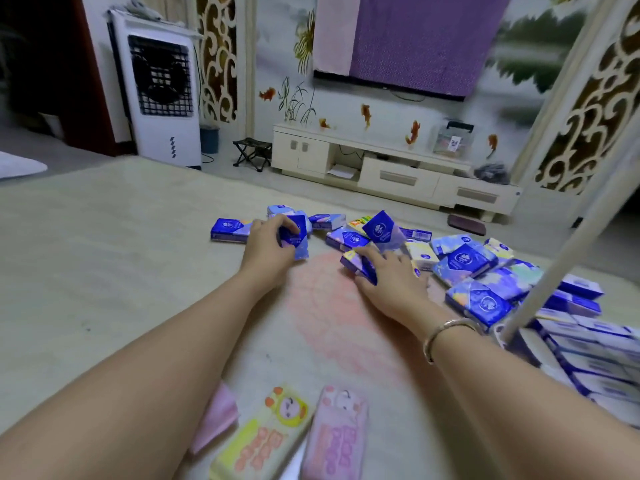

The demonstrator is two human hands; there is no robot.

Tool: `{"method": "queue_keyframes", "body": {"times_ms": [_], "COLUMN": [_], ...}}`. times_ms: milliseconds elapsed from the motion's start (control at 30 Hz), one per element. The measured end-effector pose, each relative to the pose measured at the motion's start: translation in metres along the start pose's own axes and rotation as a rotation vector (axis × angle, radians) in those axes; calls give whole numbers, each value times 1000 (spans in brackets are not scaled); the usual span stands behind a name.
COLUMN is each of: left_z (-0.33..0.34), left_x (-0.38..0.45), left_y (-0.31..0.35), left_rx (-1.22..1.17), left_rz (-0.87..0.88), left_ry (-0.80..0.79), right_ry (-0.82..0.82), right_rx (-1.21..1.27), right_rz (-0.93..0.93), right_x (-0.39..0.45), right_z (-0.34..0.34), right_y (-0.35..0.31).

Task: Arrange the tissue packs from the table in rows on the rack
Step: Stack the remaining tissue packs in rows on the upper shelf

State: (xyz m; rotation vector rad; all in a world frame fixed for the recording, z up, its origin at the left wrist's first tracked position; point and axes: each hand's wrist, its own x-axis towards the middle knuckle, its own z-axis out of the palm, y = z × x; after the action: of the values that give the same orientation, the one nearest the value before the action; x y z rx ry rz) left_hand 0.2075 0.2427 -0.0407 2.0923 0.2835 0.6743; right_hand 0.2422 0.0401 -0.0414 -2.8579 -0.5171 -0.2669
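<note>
Several blue tissue packs (464, 259) lie scattered across the far middle and right of the pale table (104, 254). My left hand (268, 249) is closed around one upright blue pack (296, 239). To the right, my right hand (391, 280) presses down on and grips another blue pack (358, 263) lying flat. One more blue pack (230, 230) rests just left of my left hand. At the right edge, blue and white packs sit in rows on the rack (595, 355), behind its white pole (561, 252).
A yellow pack (263, 438), a pink pack (337, 434) and a pink cloth (216, 415) lie at the near table edge. Beyond the table stand a white air cooler (161, 95), a small folding stool (252, 154) and a low TV cabinet (391, 168).
</note>
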Motion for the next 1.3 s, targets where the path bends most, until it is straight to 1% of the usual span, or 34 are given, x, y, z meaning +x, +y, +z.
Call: {"method": "queue_keyframes", "body": {"times_ms": [67, 133, 167, 233, 333, 367, 433, 500, 567, 633, 700, 800, 933, 1033, 1167, 1300], "left_z": [-6, -13, -18, -31, -61, -72, -97, -122, -142, -158, -164, -158, -125, -93, -48, -10], "left_x": [-16, -37, -48, -69, -101, -110, -133, -156, -182, -209, -231, -253, -270, -276, -277, -275], "left_y": [17, 34, 43, 65, 110, 126, 163, 203, 240, 277, 311, 361, 416, 445, 473, 500], "left_rx": [-39, -66, -91, -142, -233, -278, -364, -452, -539, -569, -566, -610, -625, -636, -622, -599], "left_rz": [-7, -8, -9, -18, -23, -16, -28, -27, 9, 71, 118, 184, 216, 220, 252, 266], "left_ry": [-37, -87, -97, -98, -107, -106, -123, -172, -247, -336, -391, -382, -390, -426, -500, -549], "right_ry": [-44, -89, -91, -39, 74, 91, 110, 107, 76, 40, 81, 165, 196, 246, 378, 486], "right_rx": [34, 135, 231, 475, 845, 929, 1007, 1082, 1176, 1277, 1261, 1232, 1294, 1325, 1402, 1369], "right_rz": [-59, -107, -117, -128, -44, -17, -31, -74, -98, -135, -173, -160, -29, 60, 200, 324], "right_x": [-24, -50, -64, -89, -124, -134, -159, -187, -219, -249, -276, -302, -321, -334, -347, -341], "right_z": [-10, -18, -24, -43, -97, -118, -161, -200, -235, -269, -298, -335, -375, -401, -422, -428], "right_y": [-2, -5, -9, -19, -40, -46, -55, -60, -58, -52, -39, -12, 41, 91, 157, 196]}}
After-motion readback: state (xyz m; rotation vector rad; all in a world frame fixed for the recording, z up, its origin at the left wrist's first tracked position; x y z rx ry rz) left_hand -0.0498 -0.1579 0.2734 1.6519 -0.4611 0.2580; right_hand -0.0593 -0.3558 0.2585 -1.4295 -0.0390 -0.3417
